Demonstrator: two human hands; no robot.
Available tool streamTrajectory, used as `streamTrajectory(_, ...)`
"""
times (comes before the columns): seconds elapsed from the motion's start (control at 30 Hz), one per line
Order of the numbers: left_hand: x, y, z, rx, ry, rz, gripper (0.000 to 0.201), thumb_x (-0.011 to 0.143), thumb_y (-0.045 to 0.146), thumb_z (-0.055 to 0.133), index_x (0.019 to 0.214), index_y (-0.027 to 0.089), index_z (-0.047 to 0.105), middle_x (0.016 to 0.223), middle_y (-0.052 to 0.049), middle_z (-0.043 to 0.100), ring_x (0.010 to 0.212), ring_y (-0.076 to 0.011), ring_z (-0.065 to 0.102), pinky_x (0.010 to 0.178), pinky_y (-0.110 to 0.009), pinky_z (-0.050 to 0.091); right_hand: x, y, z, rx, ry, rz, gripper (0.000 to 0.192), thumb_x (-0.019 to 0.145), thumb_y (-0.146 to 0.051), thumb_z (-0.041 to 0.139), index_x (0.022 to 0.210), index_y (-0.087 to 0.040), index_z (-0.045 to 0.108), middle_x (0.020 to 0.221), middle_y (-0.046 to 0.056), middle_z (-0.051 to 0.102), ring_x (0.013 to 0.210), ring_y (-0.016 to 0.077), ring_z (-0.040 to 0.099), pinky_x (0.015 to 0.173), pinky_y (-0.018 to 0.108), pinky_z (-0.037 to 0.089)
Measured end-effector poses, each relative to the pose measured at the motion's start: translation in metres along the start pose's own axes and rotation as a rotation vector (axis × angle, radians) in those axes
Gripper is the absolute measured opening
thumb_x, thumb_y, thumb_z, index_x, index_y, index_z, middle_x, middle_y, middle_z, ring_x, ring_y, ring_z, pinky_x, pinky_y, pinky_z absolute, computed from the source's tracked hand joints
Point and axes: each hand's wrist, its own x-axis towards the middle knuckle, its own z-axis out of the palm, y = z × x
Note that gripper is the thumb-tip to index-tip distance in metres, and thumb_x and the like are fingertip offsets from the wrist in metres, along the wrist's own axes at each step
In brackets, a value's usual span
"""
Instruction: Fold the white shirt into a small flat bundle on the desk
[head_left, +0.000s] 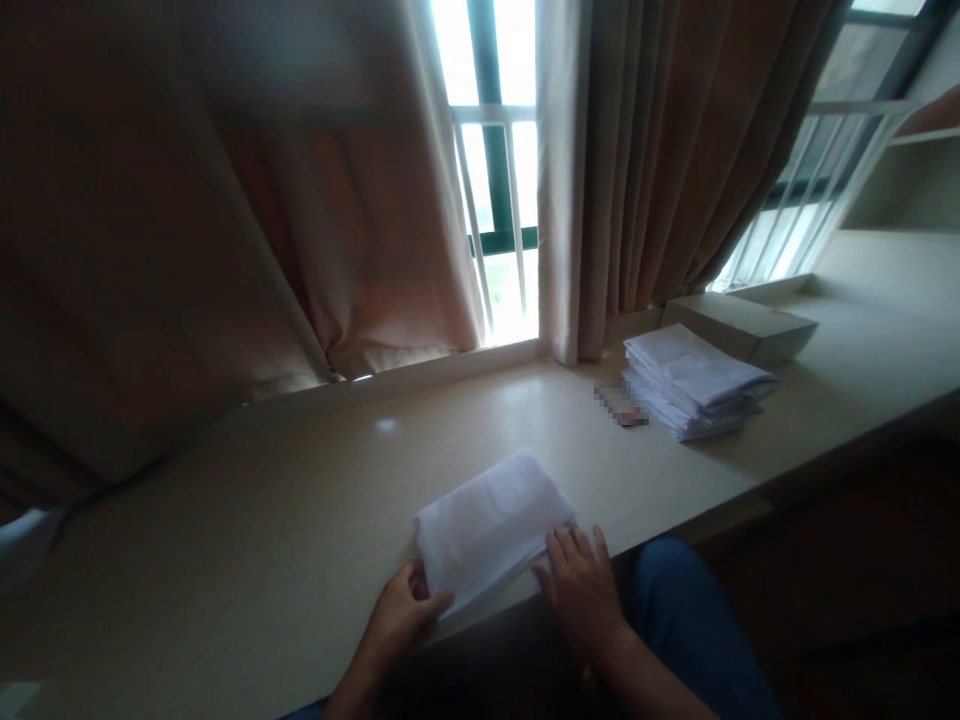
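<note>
A folded white cloth (pixel 487 525) lies at the near edge of a long beige wooden counter (pixel 262 530). My left hand (pixel 405 610) grips the cloth's near left corner, thumb on top and fingers curled under the edge. My right hand (pixel 581 585) rests flat on the counter edge, fingertips touching the cloth's near right corner. Further right sits a stack of folded white cloths (pixel 694 380), apart from both hands.
A flat cardboard box (pixel 742 322) lies behind the stack. A small dark item (pixel 621 405) sits left of the stack. Brown curtains (pixel 187 200) hang along the barred window (pixel 495 170). My blue-clad knee (pixel 682 610) is below the counter edge.
</note>
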Motion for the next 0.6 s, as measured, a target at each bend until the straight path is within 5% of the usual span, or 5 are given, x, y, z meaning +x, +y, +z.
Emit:
streamTrajectory(0.2,0.001,-0.001,0.001,0.008,-0.020,0.001,0.054,0.056,0.035,0.078,0.101,0.014,0.057,0.074,-0.004,0.068,0.077,-0.0231,0.067,0.065,-0.030,0.053,0.028,-0.004,-0.019,0.057,-0.009,0.020,0.031,0.097,-0.032,0.040,0.093,-0.019,0.068,0.095,0.009,0.067,0.102,0.0256,0.054,0.105,0.048,0.027)
streamTrajectory(0.37,-0.003,0.015,0.011,-0.004,-0.011,0.009,0.056,0.050,0.028,0.080,0.100,0.013,0.059,0.088,-0.008,0.070,0.086,-0.0240,0.067,0.075,-0.031,0.053,0.070,-0.004,-0.024,0.065,0.055,-0.049,0.047,0.098,-0.042,0.036,0.137,-0.018,0.049,0.142,0.013,0.047,0.133,0.0294,0.034,0.113,0.049,0.013)
streamTrajectory(0.47,-0.006,0.024,0.014,0.022,0.018,-0.002,0.057,0.048,0.028,0.080,0.100,0.012,0.062,0.087,-0.009,0.071,0.086,-0.0245,0.066,0.075,-0.032,0.053,0.081,0.005,-0.005,0.044,-0.073,0.025,0.066,0.096,-0.055,0.032,0.150,-0.016,0.030,0.155,0.014,0.026,0.142,0.0330,0.018,0.113,0.052,0.009)
streamTrajectory(0.6,-0.010,0.029,0.013,0.056,0.020,0.002,0.057,0.050,0.029,0.078,0.102,0.012,0.064,0.081,-0.006,0.070,0.081,-0.0231,0.066,0.072,-0.032,0.053,0.071,0.021,0.028,0.031,-0.215,0.098,0.077,0.094,-0.064,0.021,0.153,-0.015,0.015,0.157,0.014,0.018,0.145,0.0301,0.012,0.115,0.049,0.005)
